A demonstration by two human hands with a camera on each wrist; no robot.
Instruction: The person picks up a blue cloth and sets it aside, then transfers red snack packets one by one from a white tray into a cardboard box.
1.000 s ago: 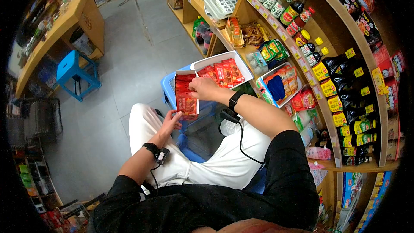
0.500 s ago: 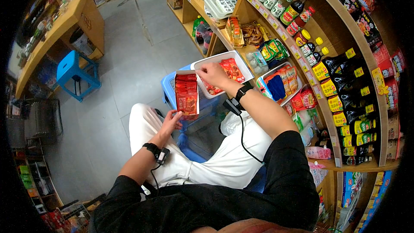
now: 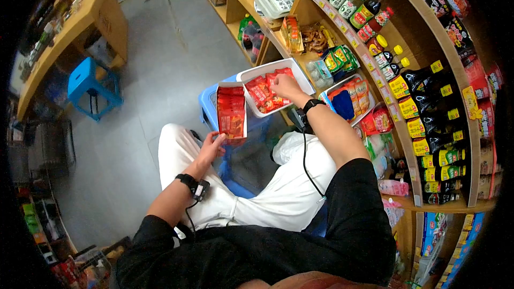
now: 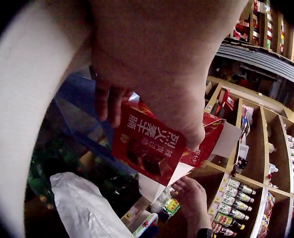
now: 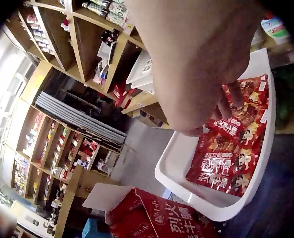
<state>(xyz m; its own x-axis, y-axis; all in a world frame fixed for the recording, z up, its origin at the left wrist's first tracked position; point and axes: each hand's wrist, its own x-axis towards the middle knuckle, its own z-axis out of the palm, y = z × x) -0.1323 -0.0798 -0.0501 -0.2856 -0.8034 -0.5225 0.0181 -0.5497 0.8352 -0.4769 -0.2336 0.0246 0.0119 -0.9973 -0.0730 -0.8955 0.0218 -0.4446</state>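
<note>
My left hand [image 3: 213,149] holds the near end of a red printed box [image 3: 231,126], its thumb and fingers on opposite sides in the left wrist view. Red packets [image 3: 231,99] stand in a row inside the box, whose top is open. To the right, my right hand [image 3: 287,88] reaches over a white tray [image 3: 306,86] of flat red packets [image 5: 219,166]. Its fingers [image 5: 236,96] point down at the packets, apart from the thumb. The wrist hides part of the right hand in the right wrist view.
Box and tray are over a blue plastic stool [image 3: 210,104] between the knees. At the right, wooden shelves hold sauce bottles [image 3: 369,10], a second tray of packets [image 3: 361,96] and bagged goods. Another blue stool [image 3: 88,83] stands on the grey floor at the left.
My right hand has left the row of packets in the box and moved right, over the packets in the white tray. The left hand stays on the box.
</note>
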